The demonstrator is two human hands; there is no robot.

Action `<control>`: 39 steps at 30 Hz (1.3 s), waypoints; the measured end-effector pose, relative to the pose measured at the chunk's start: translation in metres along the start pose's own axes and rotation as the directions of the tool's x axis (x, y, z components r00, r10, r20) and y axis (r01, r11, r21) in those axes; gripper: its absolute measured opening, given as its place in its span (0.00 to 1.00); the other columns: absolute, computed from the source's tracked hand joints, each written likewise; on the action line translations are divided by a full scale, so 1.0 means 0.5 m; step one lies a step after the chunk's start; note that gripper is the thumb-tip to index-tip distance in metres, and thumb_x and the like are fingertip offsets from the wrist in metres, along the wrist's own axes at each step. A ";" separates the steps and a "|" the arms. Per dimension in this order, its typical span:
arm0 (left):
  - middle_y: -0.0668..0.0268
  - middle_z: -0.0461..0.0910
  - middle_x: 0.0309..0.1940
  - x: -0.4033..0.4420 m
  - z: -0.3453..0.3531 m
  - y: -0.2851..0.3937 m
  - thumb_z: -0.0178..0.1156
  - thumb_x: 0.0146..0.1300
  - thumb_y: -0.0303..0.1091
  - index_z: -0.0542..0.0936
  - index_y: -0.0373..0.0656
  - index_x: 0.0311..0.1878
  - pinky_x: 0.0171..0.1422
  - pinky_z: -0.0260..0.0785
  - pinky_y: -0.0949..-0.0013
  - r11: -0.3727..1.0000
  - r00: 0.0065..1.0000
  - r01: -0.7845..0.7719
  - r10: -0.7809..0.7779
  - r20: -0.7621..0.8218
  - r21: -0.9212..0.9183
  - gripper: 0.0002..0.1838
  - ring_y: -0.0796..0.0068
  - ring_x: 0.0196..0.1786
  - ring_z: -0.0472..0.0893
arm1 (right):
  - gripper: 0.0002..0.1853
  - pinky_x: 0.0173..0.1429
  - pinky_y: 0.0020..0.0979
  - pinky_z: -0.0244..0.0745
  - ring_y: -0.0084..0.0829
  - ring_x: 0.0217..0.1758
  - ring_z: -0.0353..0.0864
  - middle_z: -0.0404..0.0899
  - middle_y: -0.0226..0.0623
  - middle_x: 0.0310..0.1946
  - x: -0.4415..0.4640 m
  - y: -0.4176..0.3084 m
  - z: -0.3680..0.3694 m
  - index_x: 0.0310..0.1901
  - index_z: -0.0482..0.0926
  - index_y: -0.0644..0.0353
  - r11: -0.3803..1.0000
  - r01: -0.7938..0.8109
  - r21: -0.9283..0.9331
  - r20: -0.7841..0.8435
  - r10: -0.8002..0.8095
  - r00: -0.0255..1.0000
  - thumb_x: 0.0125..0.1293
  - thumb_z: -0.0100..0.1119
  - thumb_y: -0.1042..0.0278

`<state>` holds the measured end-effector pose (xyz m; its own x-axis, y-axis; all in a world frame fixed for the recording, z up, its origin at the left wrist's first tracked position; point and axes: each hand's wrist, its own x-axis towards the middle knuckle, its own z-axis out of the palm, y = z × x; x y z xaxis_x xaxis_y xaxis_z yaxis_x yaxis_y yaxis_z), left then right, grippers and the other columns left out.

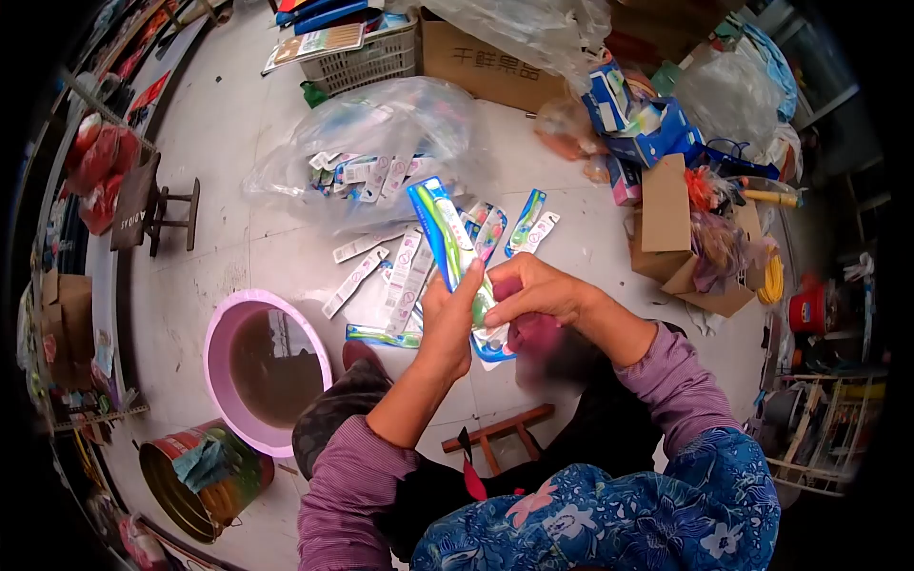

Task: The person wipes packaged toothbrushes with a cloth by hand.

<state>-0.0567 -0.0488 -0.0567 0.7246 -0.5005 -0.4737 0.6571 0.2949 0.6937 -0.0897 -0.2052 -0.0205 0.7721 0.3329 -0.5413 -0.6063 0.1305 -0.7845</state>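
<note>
My left hand [446, 328] grips a packaged toothbrush [440, 221] in blue, green and white, held upright with its top leaning left. Closed around a dark red cloth [535, 335], my right hand [550, 293] is at the lower end of that pack. Part of the cloth is blurred. Below and beyond my hands, more toothbrush packs [354, 283] lie loosely on the floor, some with white backs up. A clear plastic bag [400, 114] behind them holds many similar packs.
To the left stand a pink basin [217, 357] of murky water and a metal tin [171, 476] with a blue-green rag [202, 463]. An open cardboard box [664, 214] is at right, a small stool [138, 205] at far left. Behind are a basket [367, 65] and a carton [490, 62].
</note>
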 end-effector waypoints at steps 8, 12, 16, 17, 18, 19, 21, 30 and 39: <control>0.47 0.58 0.67 -0.007 0.005 0.071 0.60 0.61 0.30 0.61 0.26 0.66 0.73 0.52 0.62 0.482 0.626 -0.560 0.779 -0.037 0.674 0.33 0.56 0.70 0.61 | 0.08 0.30 0.25 0.75 0.24 0.26 0.79 0.79 0.33 0.26 0.229 0.123 -0.063 0.30 0.79 0.65 0.995 -0.088 0.050 -0.115 0.093 0.989 0.52 0.68 0.72; 0.49 0.64 0.64 -0.026 0.007 0.061 0.60 0.60 0.27 0.63 0.27 0.65 0.72 0.54 0.64 0.513 0.673 -0.553 0.740 -0.011 0.657 0.31 0.61 0.67 0.65 | 0.07 0.32 0.28 0.76 0.26 0.28 0.80 0.80 0.34 0.27 0.353 0.085 -0.034 0.31 0.80 0.64 1.000 0.005 -0.028 -0.153 -0.010 0.988 0.56 0.65 0.69; 0.51 0.65 0.63 -0.028 -0.004 0.072 0.61 0.59 0.26 0.64 0.30 0.65 0.70 0.56 0.64 0.512 0.686 -0.532 0.727 -0.011 0.675 0.31 0.63 0.66 0.67 | 0.14 0.33 0.36 0.80 0.31 0.28 0.82 0.80 0.38 0.28 0.478 0.036 -0.033 0.35 0.78 0.62 0.964 -0.045 0.261 -0.190 0.097 0.977 0.50 0.73 0.71; 0.51 0.65 0.63 -0.028 -0.006 0.075 0.61 0.59 0.26 0.64 0.30 0.65 0.70 0.56 0.64 0.512 0.687 -0.530 0.727 -0.012 0.676 0.31 0.63 0.66 0.67 | 0.15 0.33 0.37 0.81 0.33 0.28 0.83 0.81 0.39 0.29 0.507 0.022 -0.036 0.37 0.77 0.62 0.956 -0.045 0.291 -0.183 0.102 0.978 0.50 0.74 0.71; 0.52 0.65 0.63 -0.028 -0.007 0.077 0.61 0.60 0.27 0.64 0.30 0.65 0.70 0.56 0.64 0.529 0.699 -0.524 0.715 -0.018 0.668 0.31 0.63 0.66 0.66 | 0.16 0.33 0.36 0.82 0.34 0.29 0.84 0.81 0.40 0.29 0.541 0.011 -0.045 0.38 0.77 0.63 0.946 -0.005 0.323 -0.189 0.070 0.979 0.50 0.74 0.72; 0.52 0.66 0.63 -0.028 -0.009 0.078 0.61 0.60 0.27 0.64 0.31 0.65 0.69 0.56 0.64 0.546 0.712 -0.516 0.702 -0.023 0.660 0.30 0.64 0.66 0.66 | 0.16 0.33 0.35 0.82 0.36 0.29 0.84 0.81 0.42 0.29 0.577 0.003 -0.061 0.38 0.77 0.63 0.934 0.034 0.356 -0.196 0.039 0.980 0.50 0.74 0.72; 0.53 0.66 0.63 -0.030 -0.008 0.079 0.61 0.60 0.27 0.65 0.32 0.65 0.69 0.56 0.64 0.546 0.709 -0.512 0.705 -0.033 0.663 0.30 0.64 0.66 0.66 | 0.17 0.33 0.34 0.82 0.35 0.29 0.84 0.82 0.42 0.30 0.647 -0.009 -0.118 0.40 0.77 0.64 0.908 0.211 0.361 -0.283 -0.109 0.953 0.50 0.74 0.73; 0.53 0.72 0.57 -0.036 0.014 0.038 0.61 0.57 0.21 0.71 0.31 0.58 0.66 0.61 0.65 0.576 0.709 -0.570 0.705 -0.003 0.586 0.23 0.62 0.61 0.72 | 0.08 0.37 0.33 0.78 0.34 0.30 0.82 0.82 0.37 0.30 0.468 0.242 -0.125 0.33 0.83 0.59 0.959 0.142 -0.246 -0.262 -0.207 0.943 0.52 0.67 0.66; 0.50 0.76 0.51 -0.064 0.038 -0.019 0.61 0.54 0.20 0.75 0.31 0.49 0.61 0.64 0.61 0.583 0.798 -0.543 0.583 0.154 0.604 0.17 0.54 0.55 0.75 | 0.10 0.43 0.37 0.75 0.39 0.36 0.80 0.80 0.39 0.35 0.275 0.486 -0.079 0.38 0.81 0.59 0.924 -0.211 -0.318 -0.401 0.071 0.914 0.52 0.62 0.71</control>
<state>-0.0899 -0.0512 -0.0379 0.9293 -0.3525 0.1101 -0.1355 -0.0482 0.9896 -0.1233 -0.1645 -0.2974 0.7388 -0.0608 -0.6712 -0.6627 -0.2468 -0.7071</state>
